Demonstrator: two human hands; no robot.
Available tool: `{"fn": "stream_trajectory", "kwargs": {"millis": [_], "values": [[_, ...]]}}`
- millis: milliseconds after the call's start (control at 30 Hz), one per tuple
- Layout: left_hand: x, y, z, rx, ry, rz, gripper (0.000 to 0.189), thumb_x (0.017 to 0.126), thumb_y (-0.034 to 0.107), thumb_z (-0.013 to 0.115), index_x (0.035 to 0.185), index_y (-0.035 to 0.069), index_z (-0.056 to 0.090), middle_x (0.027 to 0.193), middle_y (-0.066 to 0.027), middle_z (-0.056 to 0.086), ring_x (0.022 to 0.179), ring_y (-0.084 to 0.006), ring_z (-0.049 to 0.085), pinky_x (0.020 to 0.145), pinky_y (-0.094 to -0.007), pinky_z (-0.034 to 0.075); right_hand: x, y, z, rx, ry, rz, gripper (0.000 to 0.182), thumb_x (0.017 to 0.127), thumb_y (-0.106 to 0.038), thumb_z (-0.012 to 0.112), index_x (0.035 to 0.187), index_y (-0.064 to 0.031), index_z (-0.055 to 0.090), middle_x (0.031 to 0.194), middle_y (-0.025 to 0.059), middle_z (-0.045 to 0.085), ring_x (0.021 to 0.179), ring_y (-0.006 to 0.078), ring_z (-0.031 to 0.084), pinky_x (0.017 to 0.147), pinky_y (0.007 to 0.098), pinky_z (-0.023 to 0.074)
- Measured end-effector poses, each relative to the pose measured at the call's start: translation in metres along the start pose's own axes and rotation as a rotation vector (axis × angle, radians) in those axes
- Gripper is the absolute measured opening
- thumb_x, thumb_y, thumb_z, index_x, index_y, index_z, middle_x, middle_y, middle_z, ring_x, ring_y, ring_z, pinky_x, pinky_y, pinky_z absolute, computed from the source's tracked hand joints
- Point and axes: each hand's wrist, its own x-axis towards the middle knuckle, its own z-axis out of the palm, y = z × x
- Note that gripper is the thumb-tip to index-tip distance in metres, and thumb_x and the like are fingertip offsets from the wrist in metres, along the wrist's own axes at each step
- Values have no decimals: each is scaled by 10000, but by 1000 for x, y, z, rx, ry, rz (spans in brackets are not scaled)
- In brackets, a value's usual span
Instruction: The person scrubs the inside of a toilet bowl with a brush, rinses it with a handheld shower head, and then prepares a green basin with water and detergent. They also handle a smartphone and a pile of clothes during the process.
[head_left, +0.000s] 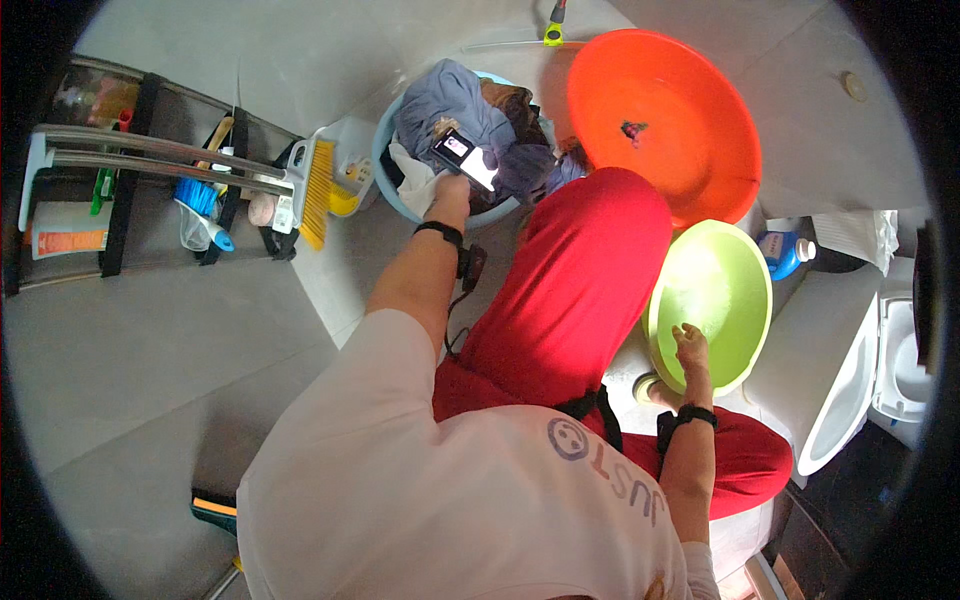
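My left hand (451, 196) reaches over a light blue tub (388, 184) heaped with clothes (459, 97). It grips a dark smartphone (456, 150) with a lit screen, and the fingers are mostly hidden behind the phone. My right hand (691, 349) hovers over a lime green basin (739, 300), its fingers apart and holding nothing. Beyond that basin is a large orange basin (697, 135) with a small printed pattern on its bottom. Each wrist wears a black strap, and a small dark device (471, 268) with a cable hangs near the left one.
At left, a rack (131, 172) holds brushes and bottles, next to a yellow-bristled broom (319, 195) and a dustpan (352, 176). A blue bottle (780, 255) stands right of the green basin, near a toilet (896, 352). My red-trousered knee (607, 217) rises between tub and basins.
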Motion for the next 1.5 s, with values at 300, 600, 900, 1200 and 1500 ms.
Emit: {"fn": "stream_trajectory", "kwargs": {"millis": [300,600,900,1200,1500], "values": [[-72,51,-21,258,191,58,356,804,299,569,929,-27,640,1025,-214,609,967,-375,573,833,-431,447,1,1,-11,-42,12,-56,518,809,-358,592,1137,40,540,1112,260,559,1050,339,547,903,385,420],[-112,71,-67,331,251,-12,343,807,301,576,927,-13,644,983,-196,623,908,-348,603,766,-424,485,-4,-21,0,157,-45,-5,521,818,-305,610,1167,67,504,1094,219,572,733,231,601,538,313,484],[-28,35,-64,648,229,450,282,795,265,551,914,18,616,908,-169,627,849,-332,599,756,-424,475,36,28,4,43,7,-237,482,817,-370,569,1105,16,573,847,160,635,718,241,603,610,332,489],[-144,96,-139,685,234,1328,168,788,199,555,828,43,605,765,-132,603,674,-290,572,578,-388,438,-35,-49,-40,-102,161,-61,458,798,-341,601,1122,-21,555,1163,225,512,1107,348,477,943,392,396],[-231,198,-133,-758,-758,502,105,863,124,464,832,40,519,839,-46,593,799,-135,574,773,-272,455,-31,-67,-181,-100,293,-407,771,622,-150,729,1313,-134,387,1112,197,569,1014,330,557,861,397,452]]}}
